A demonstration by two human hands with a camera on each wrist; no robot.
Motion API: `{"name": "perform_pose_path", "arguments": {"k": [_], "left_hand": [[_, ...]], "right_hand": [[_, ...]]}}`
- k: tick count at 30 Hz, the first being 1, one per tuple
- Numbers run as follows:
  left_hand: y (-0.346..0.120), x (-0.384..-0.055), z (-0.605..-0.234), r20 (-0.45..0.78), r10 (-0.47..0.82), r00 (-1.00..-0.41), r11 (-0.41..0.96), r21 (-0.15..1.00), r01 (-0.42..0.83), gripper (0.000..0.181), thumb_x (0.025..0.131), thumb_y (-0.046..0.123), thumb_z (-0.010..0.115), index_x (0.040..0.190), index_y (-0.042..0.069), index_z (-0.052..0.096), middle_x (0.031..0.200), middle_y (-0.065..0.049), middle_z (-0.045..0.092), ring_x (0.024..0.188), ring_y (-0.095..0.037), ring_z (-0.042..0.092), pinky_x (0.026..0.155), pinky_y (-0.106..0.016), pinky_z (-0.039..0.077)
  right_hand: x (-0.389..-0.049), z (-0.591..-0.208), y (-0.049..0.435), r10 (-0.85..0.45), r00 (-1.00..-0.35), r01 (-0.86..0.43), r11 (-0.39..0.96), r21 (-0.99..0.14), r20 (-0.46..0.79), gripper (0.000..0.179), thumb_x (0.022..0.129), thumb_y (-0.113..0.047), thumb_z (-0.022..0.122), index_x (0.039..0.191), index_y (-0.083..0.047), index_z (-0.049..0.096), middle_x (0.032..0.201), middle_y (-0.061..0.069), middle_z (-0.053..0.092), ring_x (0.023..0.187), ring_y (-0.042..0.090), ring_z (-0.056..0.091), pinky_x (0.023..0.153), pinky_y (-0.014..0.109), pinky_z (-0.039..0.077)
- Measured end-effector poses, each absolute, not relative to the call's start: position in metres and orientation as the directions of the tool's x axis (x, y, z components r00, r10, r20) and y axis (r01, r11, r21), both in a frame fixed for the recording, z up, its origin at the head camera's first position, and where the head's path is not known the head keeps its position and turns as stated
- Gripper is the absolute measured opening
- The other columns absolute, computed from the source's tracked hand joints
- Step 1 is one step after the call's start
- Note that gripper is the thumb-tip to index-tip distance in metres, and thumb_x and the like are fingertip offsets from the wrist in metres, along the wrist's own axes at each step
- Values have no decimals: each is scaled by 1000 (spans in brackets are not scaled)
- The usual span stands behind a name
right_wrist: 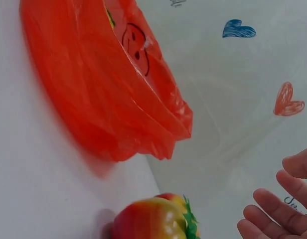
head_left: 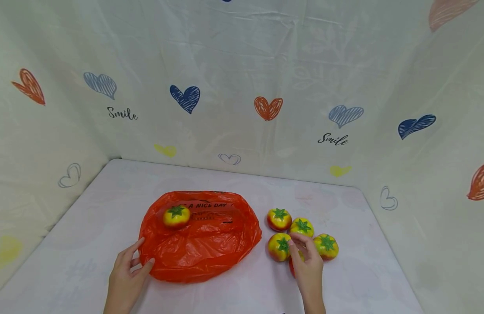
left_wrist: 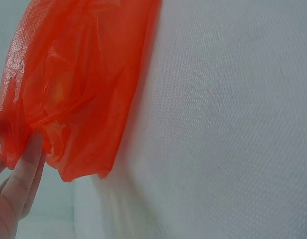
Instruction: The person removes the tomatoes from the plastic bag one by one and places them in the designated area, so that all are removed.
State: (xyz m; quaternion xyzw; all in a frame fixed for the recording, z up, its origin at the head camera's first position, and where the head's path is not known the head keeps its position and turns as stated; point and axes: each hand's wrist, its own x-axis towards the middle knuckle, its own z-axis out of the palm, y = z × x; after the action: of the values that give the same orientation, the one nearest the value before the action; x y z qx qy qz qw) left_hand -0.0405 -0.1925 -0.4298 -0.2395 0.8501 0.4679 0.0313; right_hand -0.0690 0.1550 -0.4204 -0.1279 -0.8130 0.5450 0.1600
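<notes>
A red plastic bag (head_left: 194,248) lies spread with its mouth wide, one red-and-yellow tomato (head_left: 176,216) with a green star-shaped top inside it. At the bag's left rim, my left hand (head_left: 128,274) pinches the thin plastic (left_wrist: 88,89) between thumb and fingers. My right hand (head_left: 307,261) hovers over a cluster of similar tomatoes to the right of the bag, holding nothing. Around it are a near-left tomato (head_left: 279,247), a back one (head_left: 279,219) and a right one (head_left: 326,247). Another tomato (head_left: 293,267) is mostly hidden beneath the hand.
A white cloth covers the table (head_left: 363,279). Behind it and at both sides hangs a pale curtain (head_left: 226,65) printed with hearts and the word Smile. The bag and the cluster of tomatoes stand a short gap apart.
</notes>
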Motion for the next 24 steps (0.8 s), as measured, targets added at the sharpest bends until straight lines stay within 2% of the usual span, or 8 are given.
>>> {"name": "perform_pose_path", "arguments": {"k": [5, 8, 14, 18, 24], "left_hand": [[-192, -40, -429, -271, -381, -884, 450, 781, -434, 65, 91, 14, 57, 147, 10, 25, 140, -26, 25, 115, -40, 40, 94, -51, 42], [-191, -40, -428, -268, -381, -885, 451, 781, -431, 65, 90, 13, 57, 147, 10, 25, 140, -26, 25, 114, -40, 40, 94, -51, 43], [-191, -40, -428, -271, -382, -883, 447, 783, -433, 66, 90, 14, 58, 147, 10, 25, 141, -26, 25, 114, -40, 40, 94, -50, 41], [-191, -41, -428, -276, -382, -882, 443, 783, -437, 66, 90, 15, 58, 147, 11, 24, 141, -26, 24, 115, -40, 39, 95, -49, 40], [-192, -41, -428, -284, -380, -880, 444, 779, -443, 66, 90, 15, 58, 147, 10, 25, 142, -26, 24, 115, -40, 39, 95, -50, 40]], "right_hand": [[-71, -421, 139, 321, -940, 17, 374, -927, 113, 21, 89, -14, 62, 110, -8, 62, 110, 4, 64, 102, 13, 59, 86, 10, 47], [-73, -422, 128, 267, -957, -10, 361, -932, 114, 21, 88, -14, 63, 109, -9, 62, 109, 4, 64, 103, 19, 60, 89, 17, 50], [-75, -424, 108, 186, -977, -34, 328, -944, 100, 22, 88, -20, 64, 108, -11, 63, 109, 1, 62, 105, 18, 60, 91, 27, 51], [-79, -423, 99, 126, -983, -91, 305, -948, 135, 22, 86, -20, 65, 107, -12, 63, 108, -1, 63, 105, 15, 60, 94, 34, 50], [-90, -418, 88, 7, -983, -171, 307, -936, 181, 27, 88, -26, 64, 110, -11, 62, 111, 3, 63, 107, 21, 60, 95, 42, 49]]}}
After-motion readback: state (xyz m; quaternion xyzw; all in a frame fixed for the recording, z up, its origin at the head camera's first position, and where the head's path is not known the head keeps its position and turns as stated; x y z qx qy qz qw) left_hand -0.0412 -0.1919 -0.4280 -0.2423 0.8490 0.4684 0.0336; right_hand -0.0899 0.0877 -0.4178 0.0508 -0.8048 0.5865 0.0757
